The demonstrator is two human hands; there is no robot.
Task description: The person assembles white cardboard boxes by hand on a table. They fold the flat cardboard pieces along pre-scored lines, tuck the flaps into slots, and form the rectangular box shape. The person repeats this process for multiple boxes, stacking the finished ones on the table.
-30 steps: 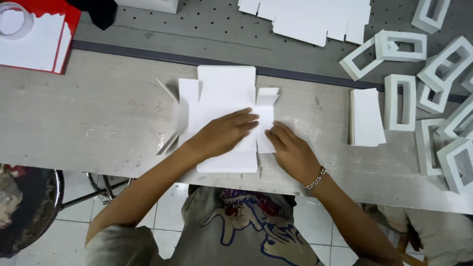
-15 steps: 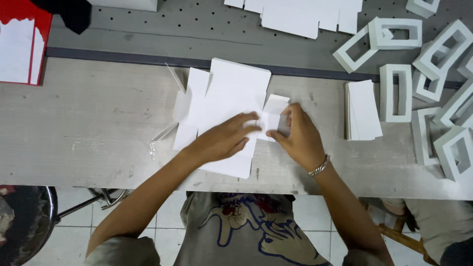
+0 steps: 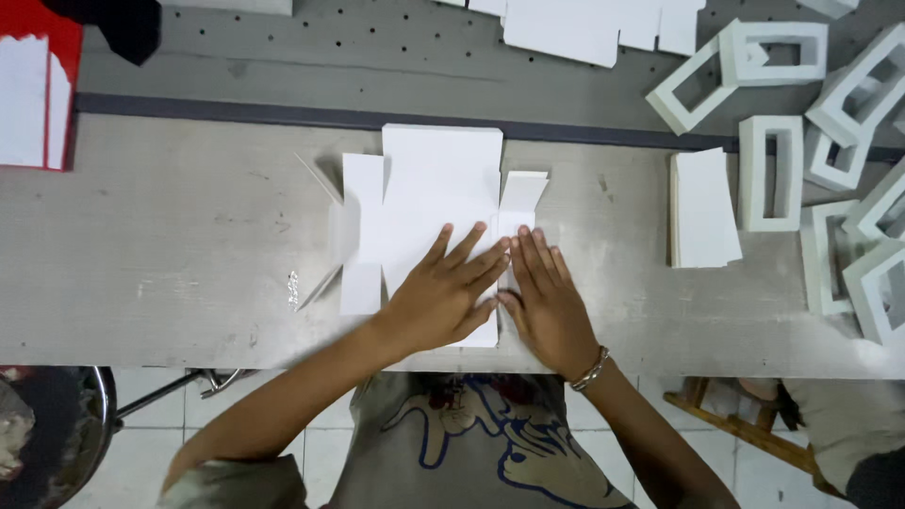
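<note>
a long grey worktable (image 3: 141,245) with a worn surface runs across the view, and behind it there is a darker perforated board (image 3: 311,57). on the table, near its front edge, both hands lie flat with the fingers stretched, pressing on a white die-cut cardboard sheet (image 3: 438,184); they grasp nothing, the palms only push down. the left hand (image 3: 443,297) covers the lower middle part of the sheet, and the right hand (image 3: 547,302) lies just beside it, the fingertips of the two hands touching, over the lower right side of the sheet. on the right wrist there is a metal bracelet (image 3: 591,369). the sheet has side flaps to the left and a small flap (image 3: 523,193) to the right, above the right hand. further to the right, well apart from the hands, a small stack of flat white sheets (image 3: 702,207) lies on the table, and beyond it many folded white frames (image 3: 773,174) lie in a loose group. at the top of the view more white cardboard blanks (image 3: 566,28) rest on the board. in the far left corner a red box (image 3: 38,90) holds white sheets.
</note>
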